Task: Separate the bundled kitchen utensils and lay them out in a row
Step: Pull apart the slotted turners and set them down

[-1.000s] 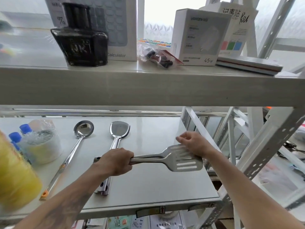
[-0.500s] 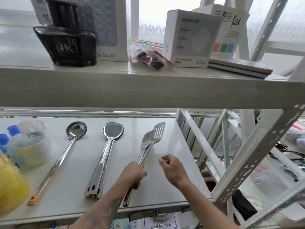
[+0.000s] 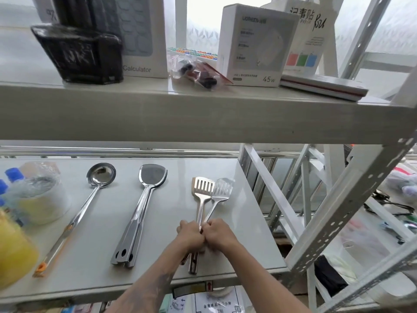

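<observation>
On the lower shelf (image 3: 101, 288) both hands meet over two slotted spatulas; the left hand (image 3: 190, 234) and the right hand (image 3: 220, 233) are fisted, knuckles touching, each clamped on the handles where they cross; which hand grips which handle cannot be told. The left slotted spatula (image 3: 202, 188) points away with its head flat and square; the right slotted spatula (image 3: 222, 189) lies just beside it, its head angled a little to the right and touching the first; their handle ends poke out near the shelf's front edge, below the fists.

To the left lies a solid turner (image 3: 149, 190), head far, handle near, apart from the pair; further left lies a ladle (image 3: 100, 175), bowl far, its long handle running to an orange tip near the front edge; these two lie roughly parallel. At the far left stand blue-capped bottles (image 3: 13, 175) and a wrapped tub (image 3: 38, 199).

On the upper shelf (image 3: 203, 118) stand a black ink bottle (image 3: 79, 53), a calculator box (image 3: 140, 35) and a white charger box (image 3: 255, 41).
</observation>
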